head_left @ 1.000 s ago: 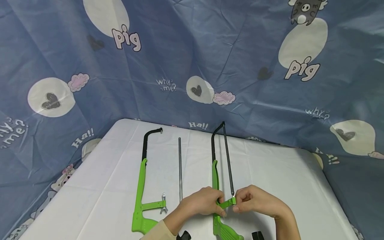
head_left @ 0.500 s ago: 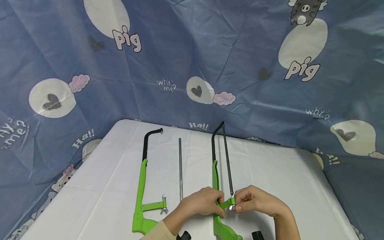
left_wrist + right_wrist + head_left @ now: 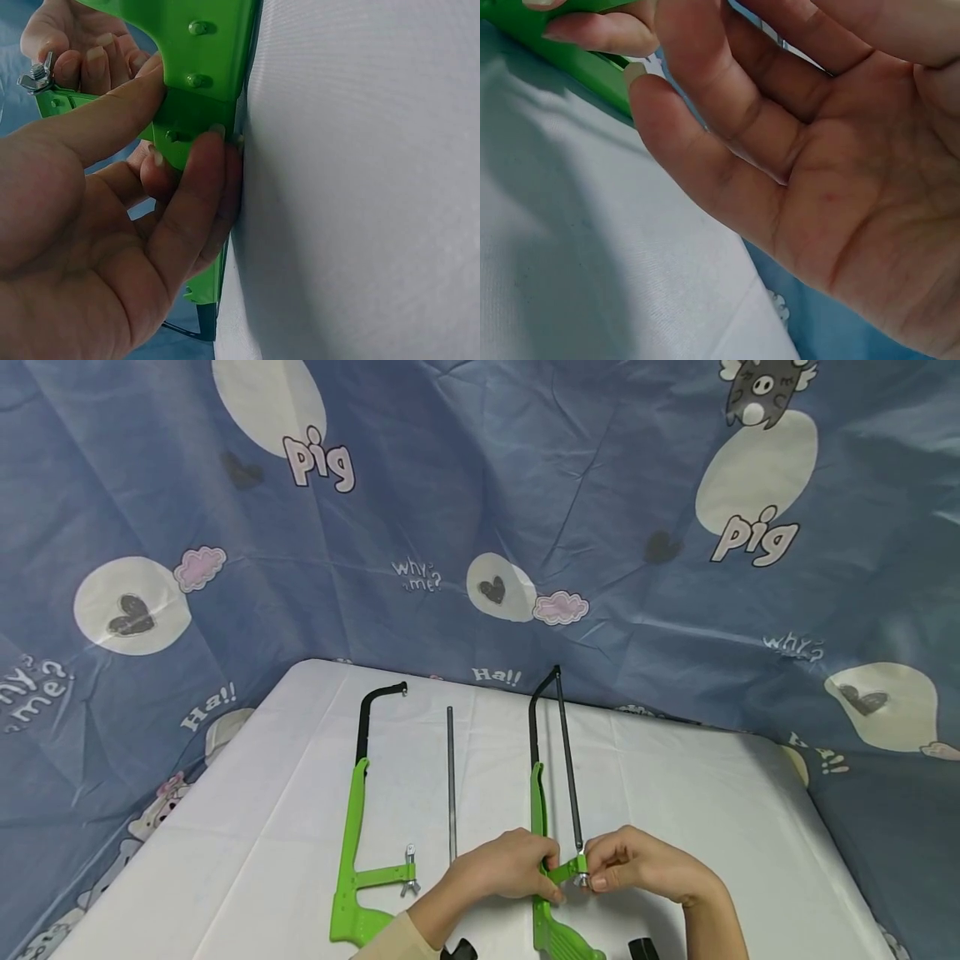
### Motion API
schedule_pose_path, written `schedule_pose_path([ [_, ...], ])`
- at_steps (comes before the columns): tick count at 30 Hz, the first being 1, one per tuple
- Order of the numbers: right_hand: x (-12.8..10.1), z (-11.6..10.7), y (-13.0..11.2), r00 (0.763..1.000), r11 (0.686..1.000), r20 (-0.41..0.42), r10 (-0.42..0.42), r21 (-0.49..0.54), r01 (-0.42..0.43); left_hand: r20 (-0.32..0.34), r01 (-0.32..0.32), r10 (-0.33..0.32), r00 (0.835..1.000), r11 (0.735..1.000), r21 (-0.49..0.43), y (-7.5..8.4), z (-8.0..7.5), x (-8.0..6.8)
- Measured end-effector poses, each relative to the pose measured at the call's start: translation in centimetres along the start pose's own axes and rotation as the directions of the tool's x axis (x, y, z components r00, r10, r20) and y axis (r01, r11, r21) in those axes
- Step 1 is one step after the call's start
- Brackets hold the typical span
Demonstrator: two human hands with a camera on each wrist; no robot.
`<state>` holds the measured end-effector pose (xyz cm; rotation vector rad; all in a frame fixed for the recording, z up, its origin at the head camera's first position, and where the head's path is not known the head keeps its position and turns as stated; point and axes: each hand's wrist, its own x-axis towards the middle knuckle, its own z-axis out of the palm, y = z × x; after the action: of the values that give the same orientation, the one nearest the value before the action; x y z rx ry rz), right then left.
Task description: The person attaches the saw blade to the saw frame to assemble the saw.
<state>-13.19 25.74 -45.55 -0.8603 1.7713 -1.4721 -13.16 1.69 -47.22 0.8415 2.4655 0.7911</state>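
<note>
- The right-hand hacksaw [image 3: 537, 810] lies flat on the white table [image 3: 712, 827], its green frame running away from the person and its black bow end at the far side; the dark blade [image 3: 568, 768] is fitted alongside the frame.
- Its short green cross arm [image 3: 567, 870] near the handle carries a small metal wing nut [image 3: 36, 73] at the blade's near end.
- The left hand [image 3: 504, 873] grips the green frame where the arm branches off — thumb on top, fingers curled round the edge against the table, as the left wrist view shows.
- The right hand [image 3: 643, 865] has its fingertips curled in on the wing nut and the end of the cross arm, pinching it; the right wrist view shows mostly palm, so the exact hold on the nut is hard to make out there.
- The two hands are almost touching, at the near edge of the table.
- A loose blade [image 3: 451, 783] lies on the table just left of the hands, parallel to the saw.
- Further left lies a second hacksaw frame [image 3: 354, 827] with no blade fitted, a wing nut [image 3: 409, 877] at the end of its own arm.
- Behind and around the table hangs a blue cartoon-print cloth [image 3: 480, 510].
</note>
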Motion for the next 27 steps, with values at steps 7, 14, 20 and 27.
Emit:
schedule_pose_path([
  [7, 0.2, 0.0, 0.2, 0.999, 1.0, -0.041, -0.01, -0.019, 0.009, -0.019, -0.014, 0.014, 1.0, 1.0, 0.015, 0.0, 0.1, 0.1],
  [14, 0.4, 0.2, 0.6, 0.996, 0.999, -0.083, -0.023, -0.029, 0.02, -0.012, -0.023, 0.023, 1.0, 1.0, -0.002, -0.1, 0.0, -0.1],
  [20, 0.3, 0.3, 0.3, 0.995, 0.999, -0.1, 0.007, -0.038, -0.011, -0.014, -0.031, 0.031, 0.999, 0.999, 0.015, 0.0, 0.0, -0.1],
  [27, -0.1, 0.4, -0.8, 0.988, 0.991, -0.131, 0.086, -0.095, -0.099, -0.02, -0.031, 0.031, 0.999, 1.0, 0.007, 0.0, 0.2, -0.1],
])
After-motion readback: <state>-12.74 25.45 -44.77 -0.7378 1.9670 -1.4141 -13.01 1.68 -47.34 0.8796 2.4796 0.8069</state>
